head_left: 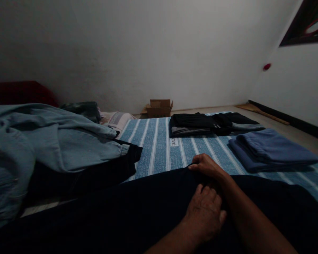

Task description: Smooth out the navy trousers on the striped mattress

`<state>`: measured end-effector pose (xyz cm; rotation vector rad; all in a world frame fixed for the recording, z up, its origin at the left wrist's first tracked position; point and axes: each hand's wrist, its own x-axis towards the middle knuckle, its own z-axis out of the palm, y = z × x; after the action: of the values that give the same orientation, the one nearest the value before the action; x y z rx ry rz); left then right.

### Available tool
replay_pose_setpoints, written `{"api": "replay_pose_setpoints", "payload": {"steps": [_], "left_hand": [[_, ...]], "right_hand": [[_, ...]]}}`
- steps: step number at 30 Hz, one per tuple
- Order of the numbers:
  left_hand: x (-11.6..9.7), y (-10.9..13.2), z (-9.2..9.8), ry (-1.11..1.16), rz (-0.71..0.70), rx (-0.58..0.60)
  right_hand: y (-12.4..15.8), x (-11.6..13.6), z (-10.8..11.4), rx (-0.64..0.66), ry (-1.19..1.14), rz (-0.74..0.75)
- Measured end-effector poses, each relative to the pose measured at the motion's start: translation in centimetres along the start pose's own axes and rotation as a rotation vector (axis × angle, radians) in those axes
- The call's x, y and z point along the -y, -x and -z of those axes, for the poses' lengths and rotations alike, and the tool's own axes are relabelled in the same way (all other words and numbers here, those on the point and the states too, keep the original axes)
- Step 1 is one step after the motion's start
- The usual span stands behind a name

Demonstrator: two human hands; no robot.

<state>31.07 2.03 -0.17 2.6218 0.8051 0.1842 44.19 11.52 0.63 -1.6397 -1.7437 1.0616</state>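
A dark navy garment point(148, 204) stretches across the whole lower part of the view, from the left edge to the right. My right hand point(208, 165) pinches its far edge between thumb and fingers, lifting a small peak of cloth. Nearer to me, my left hand point(205, 211) rests back-up on the same cloth, below the right one. Its fingers are bent and close together on the fabric, with the tips hard to make out in the dim light. The garment's exact kind does not show.
Beneath lies a blue striped mattress point(159, 151). A folded blue cloth point(272, 150) and folded black clothes point(193, 121) lie on it. Light denim clothes point(66, 137) are heaped at left. By the wall stands an open cardboard box point(159, 110).
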Motion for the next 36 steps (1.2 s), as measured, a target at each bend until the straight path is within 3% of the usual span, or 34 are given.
{"api": "replay_pose_setpoints", "payload": {"steps": [36], "left_hand": [[0.02, 0.02, -0.10, 0.037, -0.013, -0.043]], "right_hand": [[-0.12, -0.22, -0.01, 0.008, 0.011, 0.009]]}}
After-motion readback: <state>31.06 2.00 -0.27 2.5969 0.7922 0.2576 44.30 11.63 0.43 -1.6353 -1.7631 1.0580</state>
